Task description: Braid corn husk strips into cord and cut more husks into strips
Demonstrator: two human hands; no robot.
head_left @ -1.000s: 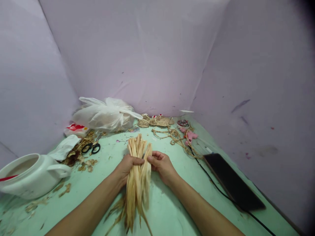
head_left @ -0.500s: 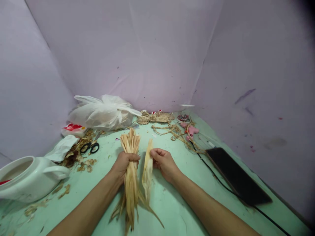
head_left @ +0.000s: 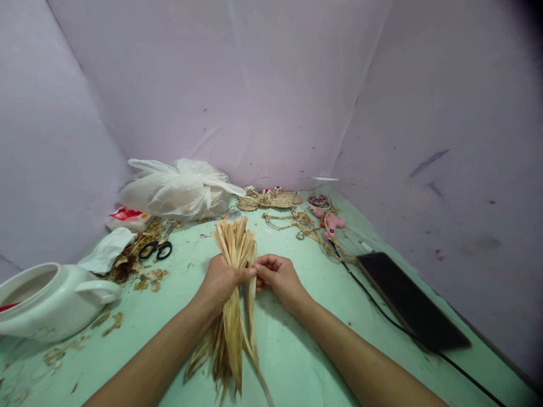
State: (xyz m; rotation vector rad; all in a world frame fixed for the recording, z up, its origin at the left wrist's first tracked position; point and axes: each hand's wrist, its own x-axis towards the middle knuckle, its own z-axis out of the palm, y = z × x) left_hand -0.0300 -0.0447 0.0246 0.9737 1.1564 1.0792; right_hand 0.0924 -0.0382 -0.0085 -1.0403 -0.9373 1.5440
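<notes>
A bundle of dry, straw-coloured husk strips (head_left: 232, 333) stands upright in the middle, its tops fanned out and its long ends hanging toward the near edge. My left hand (head_left: 223, 280) is wrapped round its upper part, with the thumb across the front. At the bundle's right side, my right hand (head_left: 278, 280) pinches a single husk strip (head_left: 251, 305) between thumb and fingers. This strip lies against the bundle, and the fingertips of both hands nearly meet there.
A white pot (head_left: 63, 308), black-handled scissors (head_left: 156, 250), husk scraps (head_left: 148, 277) and a white plastic bag (head_left: 178, 189) are at left. Woven pieces (head_left: 271, 199) lie behind. A pink glue gun (head_left: 333, 224), twine (head_left: 302, 223) and a black tablet-like slab (head_left: 413, 302) are at right.
The strip in my right hand has moved left, from a gap beside the bundle to against it. My left hand has turned slightly, and its thumb now reaches toward the strip.
</notes>
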